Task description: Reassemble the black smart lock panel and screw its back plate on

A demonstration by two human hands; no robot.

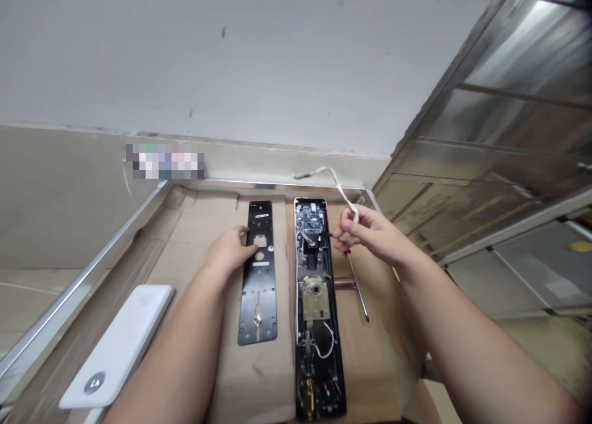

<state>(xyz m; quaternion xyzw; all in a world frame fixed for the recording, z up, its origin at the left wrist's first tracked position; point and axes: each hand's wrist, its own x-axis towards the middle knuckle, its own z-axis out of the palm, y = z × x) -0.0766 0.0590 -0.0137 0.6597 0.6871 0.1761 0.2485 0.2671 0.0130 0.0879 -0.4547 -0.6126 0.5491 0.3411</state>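
My left hand (234,249) grips the left edge of a long black mounting plate (261,294), its thumb over the face near a square cut-out. The plate has several holes and slots. In my right hand (365,230), closed fingers hold a white cable (340,187) whose dark end curls up and to the left. Below that hand a screwdriver (358,291) points down; its red handle is partly hidden by the fingers, and I cannot tell if they hold it. Between my hands lies an opened lock housing (336,362) with a blue circuit board (311,219) and a metal lock block (316,304).
Cardboard (259,375) covers the metal-rimmed table. A white power bank-like slab (123,344) lies at the left. A copper-coloured bar (345,283) is beside the housing. The wall (231,73) stands behind, and metal panels (509,103) rise at the right.
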